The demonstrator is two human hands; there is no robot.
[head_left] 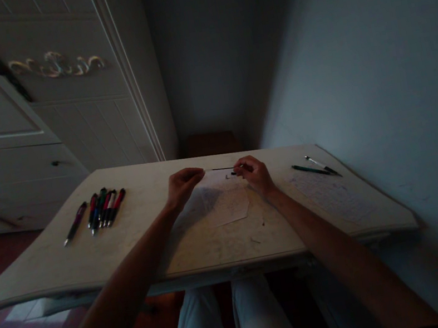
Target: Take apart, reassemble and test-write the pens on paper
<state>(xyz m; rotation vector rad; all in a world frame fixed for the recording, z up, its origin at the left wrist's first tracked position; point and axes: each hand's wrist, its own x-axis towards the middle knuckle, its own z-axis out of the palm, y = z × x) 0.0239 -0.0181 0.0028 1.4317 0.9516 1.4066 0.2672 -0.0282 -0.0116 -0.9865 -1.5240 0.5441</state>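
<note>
Stretched level between my two hands is a thin pen refill (222, 168), pale at its left end and dark along the rest. My left hand (184, 186) pinches the left end. The fingertips of my right hand (255, 173) close on the right end. Beneath them lies a sheet of paper (228, 204) with faint marks. Small dark pieces (227, 176) sit at the paper's far edge near my right fingers; they are too small to name. The picture is dim, and the fingers hide both refill ends.
On the table (134, 258), several pens (104, 209) are bunched at the left, beside a separate pen (76, 223). Two more, a green pen (310, 169) and a white pen (318, 162), lie right, above a scribbled sheet (330, 195). A wall (402, 97) borders the right side.
</note>
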